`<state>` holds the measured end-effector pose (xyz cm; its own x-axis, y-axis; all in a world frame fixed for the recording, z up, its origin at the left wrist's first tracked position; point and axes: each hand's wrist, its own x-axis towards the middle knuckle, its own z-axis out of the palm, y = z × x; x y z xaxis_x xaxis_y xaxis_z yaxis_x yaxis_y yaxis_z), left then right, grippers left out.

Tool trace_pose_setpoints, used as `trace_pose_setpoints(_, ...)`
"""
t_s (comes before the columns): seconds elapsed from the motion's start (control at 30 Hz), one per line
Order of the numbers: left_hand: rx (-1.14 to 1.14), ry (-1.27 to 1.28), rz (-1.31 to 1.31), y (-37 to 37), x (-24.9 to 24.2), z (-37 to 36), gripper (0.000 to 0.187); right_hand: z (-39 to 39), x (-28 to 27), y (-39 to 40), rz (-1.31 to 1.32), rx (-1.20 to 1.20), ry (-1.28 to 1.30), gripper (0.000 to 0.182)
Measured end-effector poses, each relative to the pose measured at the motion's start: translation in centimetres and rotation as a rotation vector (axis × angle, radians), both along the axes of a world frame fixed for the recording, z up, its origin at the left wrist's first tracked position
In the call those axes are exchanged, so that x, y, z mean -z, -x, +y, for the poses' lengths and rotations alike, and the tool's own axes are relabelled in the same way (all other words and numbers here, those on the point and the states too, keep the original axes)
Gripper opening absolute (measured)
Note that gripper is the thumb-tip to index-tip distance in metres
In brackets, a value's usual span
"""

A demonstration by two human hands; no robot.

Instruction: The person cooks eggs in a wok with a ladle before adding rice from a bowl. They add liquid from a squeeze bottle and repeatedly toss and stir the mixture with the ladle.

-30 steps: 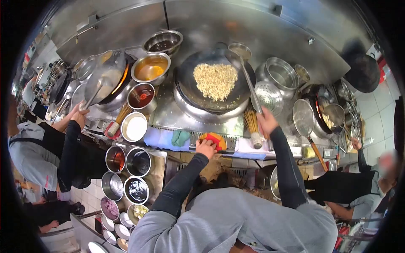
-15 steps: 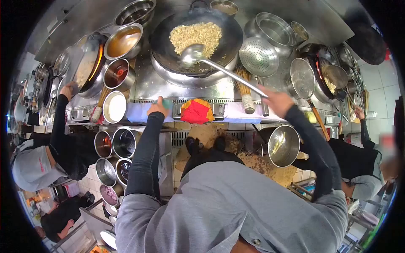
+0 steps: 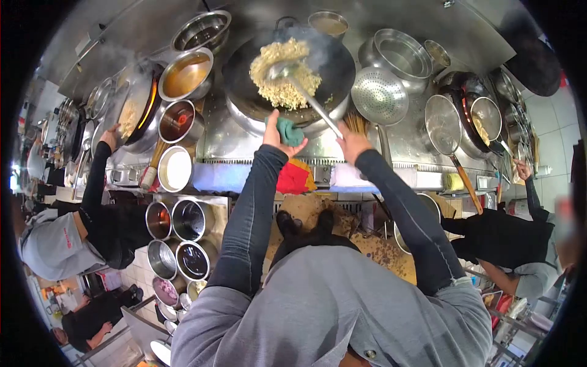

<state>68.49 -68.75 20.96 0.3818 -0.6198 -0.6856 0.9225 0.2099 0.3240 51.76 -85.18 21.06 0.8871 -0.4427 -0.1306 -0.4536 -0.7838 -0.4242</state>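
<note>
My right hand (image 3: 353, 145) grips the end of a long-handled metal ladle (image 3: 313, 103), whose bowl lies in a heap of pale yellow, fried-rice-like food (image 3: 292, 92). That heap sits in a big dark wok (image 3: 337, 67) on the burner, with steam above it. Close to the wok's near rim, my left hand (image 3: 275, 138) holds a folded green cloth (image 3: 289, 131) between thumb and fingers. Below the two hands, a red and yellow cloth (image 3: 295, 177) rests on the stove's front edge.
A perforated strainer (image 3: 380, 95) lies right of the wok. Bowls of amber liquid (image 3: 186, 73) and red liquid (image 3: 177, 121) stand left, above a white-filled pot (image 3: 175, 168). Co-workers stand at a left wok (image 3: 131, 113) and a right wok (image 3: 463, 101).
My left hand has moved up and right to the wok's near rim with the green cloth. My right hand has moved left, and the ladle bowl is further into the food, which has shifted.
</note>
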Motion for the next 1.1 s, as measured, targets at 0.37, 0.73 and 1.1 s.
trace_pose_setpoints(0.37, 0.006, -0.072, -0.052, -4.6, 5.0, -1.2, 0.026, -2.3, -0.8, -6.2, 0.086, 0.127, 0.146, 0.043)
trace_pose_setpoints(0.73, 0.068, 0.069, -0.055, -4.3, 8.6, -3.7, 0.018, 6.2, -12.7, 10.2, 0.172, 0.046, -0.076, 0.064)
trace_pose_setpoints(1.1, 0.053, 0.053, 0.062, 3.2, -0.9, 1.7, 0.019, 1.8, -18.3, 11.6, 0.186, -0.245, 0.012, 0.061)
